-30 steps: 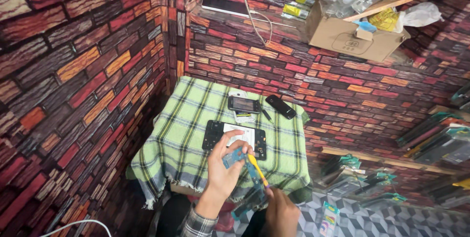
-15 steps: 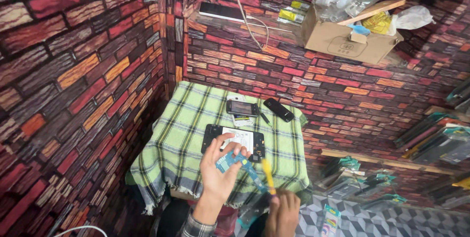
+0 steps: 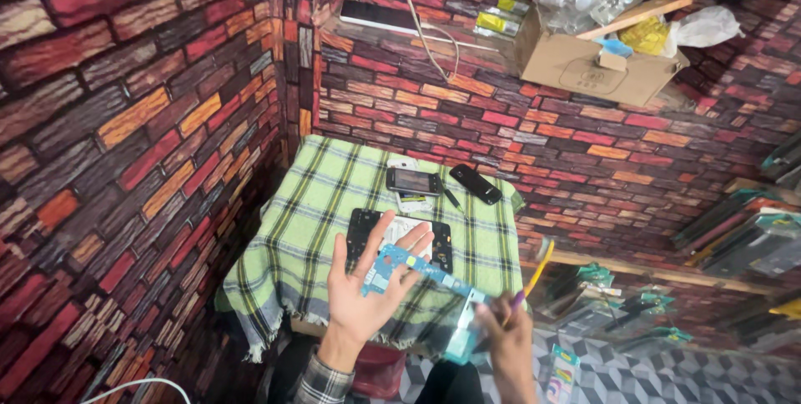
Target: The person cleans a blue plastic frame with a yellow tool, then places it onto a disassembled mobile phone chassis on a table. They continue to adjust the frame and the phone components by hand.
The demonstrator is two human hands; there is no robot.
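My left hand (image 3: 365,291) lies palm up over the near edge of a small table, fingers spread, with a blue circuit board (image 3: 407,269) resting on it. My right hand (image 3: 505,339) is lower right, closed around a yellow-handled tool (image 3: 534,277) that points up and right, away from the board. A bluish clear piece (image 3: 461,339) sits by my right hand. Behind the board, an opened black phone body (image 3: 400,237) lies on the green plaid cloth (image 3: 317,220).
Two more phones (image 3: 413,180) (image 3: 476,184) lie at the table's far side. Brick-pattern walls close in left and behind. A shelf above holds a cardboard box (image 3: 584,66) with bags and a dark device (image 3: 380,16). Packaged goods hang at right (image 3: 743,237).
My right hand has swung the yellow tool away from the board toward the right. The left hand has opened wider under the board. The view has shifted slightly.
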